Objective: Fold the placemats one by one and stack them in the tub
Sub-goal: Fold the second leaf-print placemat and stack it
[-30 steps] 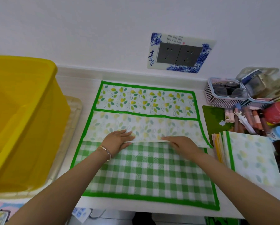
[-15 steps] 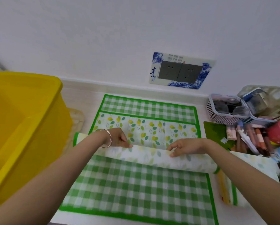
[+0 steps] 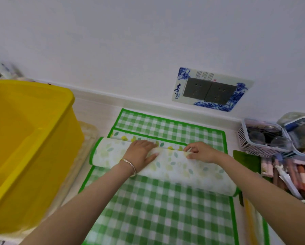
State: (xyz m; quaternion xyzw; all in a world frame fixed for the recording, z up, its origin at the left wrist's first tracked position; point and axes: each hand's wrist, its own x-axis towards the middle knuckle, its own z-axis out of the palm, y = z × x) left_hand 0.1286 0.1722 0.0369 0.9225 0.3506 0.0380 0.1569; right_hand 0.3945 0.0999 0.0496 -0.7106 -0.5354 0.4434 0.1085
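Note:
A leaf-print placemat (image 3: 174, 167) with a green border lies folded over on itself on top of a green checked placemat (image 3: 158, 209). My left hand (image 3: 139, 152) presses flat on the folded layer near its far edge. My right hand (image 3: 201, 151) pinches the folded edge just to the right. A narrow strip of the leaf print's bright side shows beyond the fold. The yellow tub (image 3: 24, 147) stands at the left, its visible inside bare.
A white basket (image 3: 261, 138) of small items and a heap of sticks and tubes (image 3: 293, 174) crowd the right side. More placemats (image 3: 254, 223) lie at the lower right. A wall socket plate (image 3: 211, 89) sits behind. A clear tray (image 3: 88, 138) lies under the tub.
Both hands have carried the near edge of the leaf-print placemat away from me, so the fold now covers most of it. The camera tilted up.

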